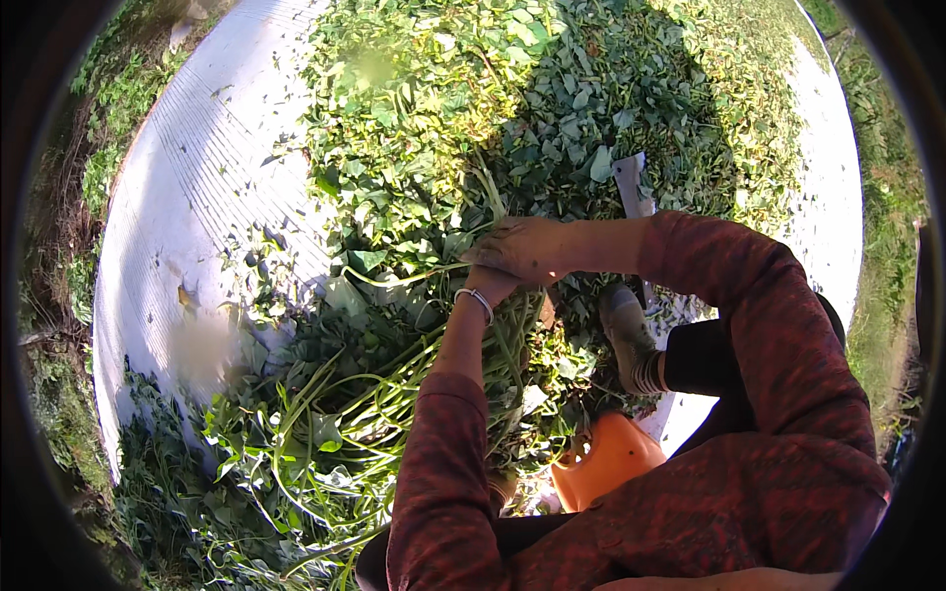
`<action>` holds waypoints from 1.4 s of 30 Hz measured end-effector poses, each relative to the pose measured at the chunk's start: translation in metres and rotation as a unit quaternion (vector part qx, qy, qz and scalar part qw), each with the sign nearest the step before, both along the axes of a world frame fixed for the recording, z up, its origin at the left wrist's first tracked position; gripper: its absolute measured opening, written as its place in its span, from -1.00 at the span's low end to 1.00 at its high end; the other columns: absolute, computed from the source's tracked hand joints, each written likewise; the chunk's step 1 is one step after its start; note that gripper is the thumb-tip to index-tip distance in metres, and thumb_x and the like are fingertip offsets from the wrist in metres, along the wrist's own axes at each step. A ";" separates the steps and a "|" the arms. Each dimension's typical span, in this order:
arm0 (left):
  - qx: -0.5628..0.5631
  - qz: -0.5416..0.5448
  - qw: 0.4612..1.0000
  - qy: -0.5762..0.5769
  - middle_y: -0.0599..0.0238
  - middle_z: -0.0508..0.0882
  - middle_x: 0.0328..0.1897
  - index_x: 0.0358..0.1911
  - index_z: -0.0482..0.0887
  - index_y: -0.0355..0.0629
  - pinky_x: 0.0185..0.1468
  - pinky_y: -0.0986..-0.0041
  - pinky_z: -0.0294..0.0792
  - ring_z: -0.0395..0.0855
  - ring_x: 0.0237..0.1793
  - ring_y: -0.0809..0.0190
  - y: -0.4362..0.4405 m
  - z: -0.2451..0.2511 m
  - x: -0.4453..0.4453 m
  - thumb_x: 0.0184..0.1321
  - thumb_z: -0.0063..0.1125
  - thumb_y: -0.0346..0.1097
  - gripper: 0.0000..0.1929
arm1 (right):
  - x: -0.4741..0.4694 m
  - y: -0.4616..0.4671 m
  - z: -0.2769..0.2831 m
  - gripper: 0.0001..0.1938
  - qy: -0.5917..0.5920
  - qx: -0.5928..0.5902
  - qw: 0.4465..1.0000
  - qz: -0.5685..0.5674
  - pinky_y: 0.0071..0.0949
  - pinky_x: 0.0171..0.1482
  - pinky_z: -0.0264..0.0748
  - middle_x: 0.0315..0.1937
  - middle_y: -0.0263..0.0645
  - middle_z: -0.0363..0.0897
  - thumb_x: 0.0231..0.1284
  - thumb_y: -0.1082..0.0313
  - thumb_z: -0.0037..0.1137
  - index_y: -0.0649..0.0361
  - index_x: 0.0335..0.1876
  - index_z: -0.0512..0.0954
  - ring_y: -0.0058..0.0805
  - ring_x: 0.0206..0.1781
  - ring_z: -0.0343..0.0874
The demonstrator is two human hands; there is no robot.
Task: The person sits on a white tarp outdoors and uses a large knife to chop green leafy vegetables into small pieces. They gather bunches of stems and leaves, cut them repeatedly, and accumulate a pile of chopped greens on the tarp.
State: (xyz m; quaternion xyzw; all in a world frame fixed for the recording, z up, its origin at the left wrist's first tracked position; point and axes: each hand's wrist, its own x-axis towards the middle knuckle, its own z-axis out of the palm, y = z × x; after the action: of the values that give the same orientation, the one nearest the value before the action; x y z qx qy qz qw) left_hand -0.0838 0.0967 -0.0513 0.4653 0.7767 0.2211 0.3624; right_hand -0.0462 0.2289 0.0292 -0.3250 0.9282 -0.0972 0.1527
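Observation:
My left hand, with a bracelet at its wrist, lies partly under my right hand, and the two touch in the middle of the view. Both are closed around leafy green vine stems; some stem ends stick out beyond the fingers, and one pale stem runs off to the left. My right hand hides much of my left fingers. Long uncut vines trail below and left of my left forearm. Beyond my hands spreads a thick layer of chopped leaves and stems.
A flat pale metal or wooden piece, perhaps a blade, stands behind my right forearm. My socked foot rests on the leaves. An orange plastic stool is under me. A white ribbed sheet lies beneath the greens, with grass beyond its edge.

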 end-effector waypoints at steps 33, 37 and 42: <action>-0.131 0.200 0.970 0.038 -0.14 0.52 0.05 0.20 0.30 -0.22 0.04 0.23 0.34 0.51 0.03 -0.05 -0.069 -0.001 -0.014 0.16 -0.16 0.27 -0.27 | 0.003 0.003 -0.039 0.08 0.044 0.129 0.987 -0.084 -0.37 0.07 0.26 0.32 -0.14 0.14 -0.55 0.10 0.47 0.01 0.33 0.13 -0.33 0.08 0.43; -0.087 -0.006 0.976 0.201 -0.08 0.55 0.00 0.19 0.33 -0.19 0.05 0.35 0.33 0.50 -0.01 -0.01 -0.073 -0.014 -0.015 0.26 -0.18 0.12 -0.41 | -0.001 0.003 -0.042 0.05 0.028 0.137 0.987 -0.073 -0.36 0.00 0.28 0.12 -0.23 0.35 -0.57 0.08 0.47 0.01 0.30 0.18 -0.36 0.00 0.46; -0.097 0.202 0.941 -0.253 0.06 0.56 0.00 0.13 0.42 -0.20 0.05 0.46 0.31 0.48 0.02 0.20 -0.061 0.016 -0.013 0.29 -0.16 0.00 -0.52 | -0.001 0.005 -0.047 -0.09 -0.006 0.145 0.987 -0.076 -0.36 -0.06 0.27 -0.19 -0.33 0.44 -0.50 0.10 0.43 0.05 0.22 0.29 -0.38 -0.07 0.47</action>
State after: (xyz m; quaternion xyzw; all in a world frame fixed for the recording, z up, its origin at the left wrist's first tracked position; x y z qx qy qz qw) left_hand -0.0971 0.0356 -0.0350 0.1900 0.7548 0.3233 0.5383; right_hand -0.0467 0.2342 -0.0183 -0.2274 0.9537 0.0249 0.1955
